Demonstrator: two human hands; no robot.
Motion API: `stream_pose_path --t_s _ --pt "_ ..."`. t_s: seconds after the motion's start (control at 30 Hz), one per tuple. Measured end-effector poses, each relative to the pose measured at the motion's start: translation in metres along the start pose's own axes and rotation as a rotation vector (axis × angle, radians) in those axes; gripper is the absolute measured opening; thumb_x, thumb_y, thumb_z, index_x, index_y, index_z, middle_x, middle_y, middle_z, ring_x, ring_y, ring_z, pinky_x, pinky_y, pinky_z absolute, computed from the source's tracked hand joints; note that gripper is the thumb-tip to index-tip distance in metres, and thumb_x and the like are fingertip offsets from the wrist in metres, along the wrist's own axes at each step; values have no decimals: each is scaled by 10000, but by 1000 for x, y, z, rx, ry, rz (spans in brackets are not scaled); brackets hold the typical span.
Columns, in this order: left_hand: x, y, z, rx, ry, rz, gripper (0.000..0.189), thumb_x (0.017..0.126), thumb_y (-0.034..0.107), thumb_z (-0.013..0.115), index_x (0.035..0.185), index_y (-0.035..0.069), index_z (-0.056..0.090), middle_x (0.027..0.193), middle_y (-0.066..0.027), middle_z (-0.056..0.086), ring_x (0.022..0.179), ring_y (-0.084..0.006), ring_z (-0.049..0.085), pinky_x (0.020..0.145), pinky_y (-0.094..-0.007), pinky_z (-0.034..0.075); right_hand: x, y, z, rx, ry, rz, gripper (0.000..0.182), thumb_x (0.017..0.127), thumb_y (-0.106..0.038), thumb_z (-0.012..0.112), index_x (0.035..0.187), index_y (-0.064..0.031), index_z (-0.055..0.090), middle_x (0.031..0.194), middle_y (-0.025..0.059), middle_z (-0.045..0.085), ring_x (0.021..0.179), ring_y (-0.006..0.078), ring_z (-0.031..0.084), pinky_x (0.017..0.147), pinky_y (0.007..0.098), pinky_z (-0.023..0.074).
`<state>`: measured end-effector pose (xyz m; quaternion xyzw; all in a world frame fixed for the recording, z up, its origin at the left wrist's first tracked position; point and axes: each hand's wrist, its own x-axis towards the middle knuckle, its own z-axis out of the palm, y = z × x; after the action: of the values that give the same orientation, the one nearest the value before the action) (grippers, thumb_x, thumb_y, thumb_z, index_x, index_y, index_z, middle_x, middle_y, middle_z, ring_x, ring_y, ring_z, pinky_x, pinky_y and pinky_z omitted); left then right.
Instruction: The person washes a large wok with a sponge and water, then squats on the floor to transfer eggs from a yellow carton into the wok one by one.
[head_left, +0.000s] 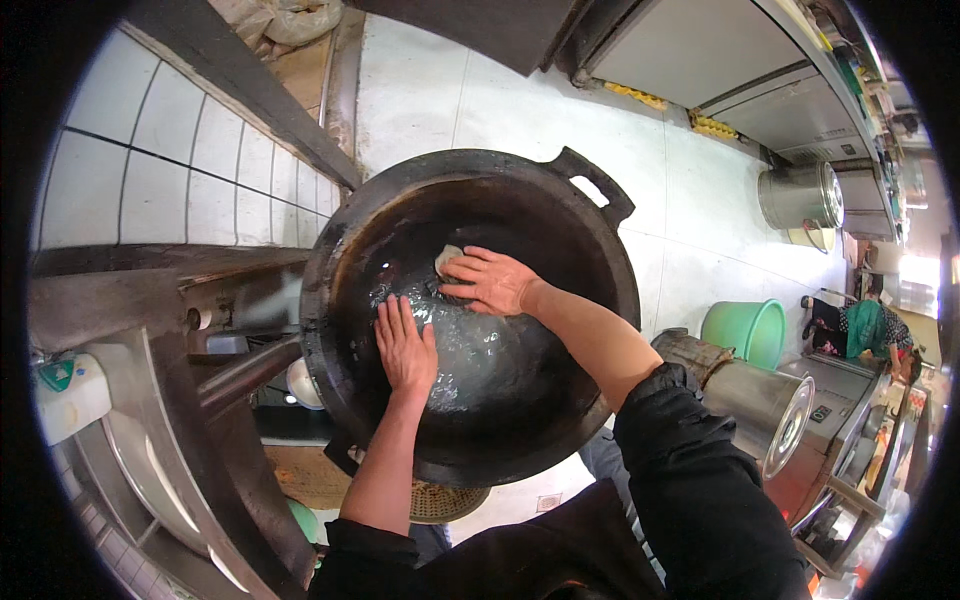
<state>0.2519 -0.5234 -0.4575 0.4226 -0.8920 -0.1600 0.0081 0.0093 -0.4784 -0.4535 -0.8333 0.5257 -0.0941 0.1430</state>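
Observation:
A large black wok (480, 442) with loop handles fills the middle of the view, and water (480, 352) glistens in its bowl. My right hand (491, 282) lies flat in the wok, its fingers over a pale pad or cloth (448, 259) that shows past the fingertips. The pad's material cannot be told. My left hand (406, 343) rests open with its palm down on the wok's wet inner surface, left of the right hand. Nothing shows in its fingers.
Right of the wok stand a lidded metal pot (750, 409) and a green plastic tub (744, 330). A metal drum (801, 195) is farther off. A person (862, 326) bends at the far right. Steel counters (712, 45) line the top right; a metal frame (176, 405) is at left.

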Motion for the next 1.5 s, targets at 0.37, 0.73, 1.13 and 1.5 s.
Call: stream_pose_path --t_s 0.37,0.73,1.13,1.5 --pt "-47 2 25 -944 -303 -593 376 885 112 478 1233 21 586 1245 -193 587 1156 -333 552 978 -432 433 12 -174 50 860 -92 949 510 773 -126 617 1281 -95 580 1201 216 615 1182 360 558 1017 420 440" --pt "-91 88 -122 -2671 -261 -851 702 958 593 418 1339 7 467 1351 -189 523 1305 -362 450 1111 -546 319 18 -224 -74 815 183 933 465 844 -199 522 1263 0 547 1251 232 579 1247 380 482 1059 434 361" --pt "-93 63 -190 -1918 -765 -630 149 772 -64 711 876 25 652 837 -72 649 725 -170 630 629 -274 473 -38 -219 -241 232 159 161 622 762 -69 663 1361 -96 497 1412 222 431 1262 411 470 1055 473 404" --pt "-14 100 -283 -1650 -1361 -267 282 819 35 723 669 145 512 619 58 469 496 -30 380 431 -205 243 30 -182 -326 -121 134 -255 282 758 -187 615 1007 -57 586 904 90 603 762 230 639 622 353 544"
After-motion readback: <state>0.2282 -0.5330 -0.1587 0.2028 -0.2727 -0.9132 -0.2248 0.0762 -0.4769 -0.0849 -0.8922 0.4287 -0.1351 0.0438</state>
